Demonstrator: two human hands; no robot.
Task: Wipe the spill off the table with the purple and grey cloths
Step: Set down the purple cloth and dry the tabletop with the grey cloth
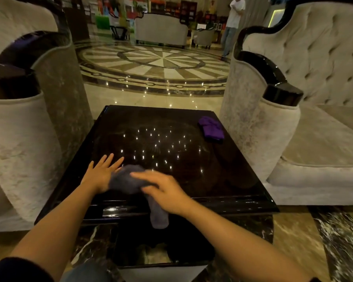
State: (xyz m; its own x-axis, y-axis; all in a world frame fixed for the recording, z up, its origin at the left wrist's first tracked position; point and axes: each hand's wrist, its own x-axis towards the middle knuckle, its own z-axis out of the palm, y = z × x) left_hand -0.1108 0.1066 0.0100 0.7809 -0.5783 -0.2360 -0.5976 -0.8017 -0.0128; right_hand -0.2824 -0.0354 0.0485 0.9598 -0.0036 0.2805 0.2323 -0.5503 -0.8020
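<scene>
A glossy black square table (192, 180) fills the middle of the view, its top dotted with light reflections. A grey cloth (126, 180) lies bunched near the table's front edge, one end hanging over the edge. My right hand (163, 190) rests on the grey cloth, fingers spread and blurred. My left hand (102, 171) lies flat on the table with fingers apart, its thumb side touching the cloth's left end. A crumpled purple cloth (211, 129) sits alone at the far right corner of the table. I cannot make out a spill on the dark surface.
Pale tufted armchairs with black glossy arms stand close on the left (25, 139) and right (293, 119) of the table. Beyond it lies a polished patterned marble floor (157, 64). A person (233, 27) stands far back right near a sofa.
</scene>
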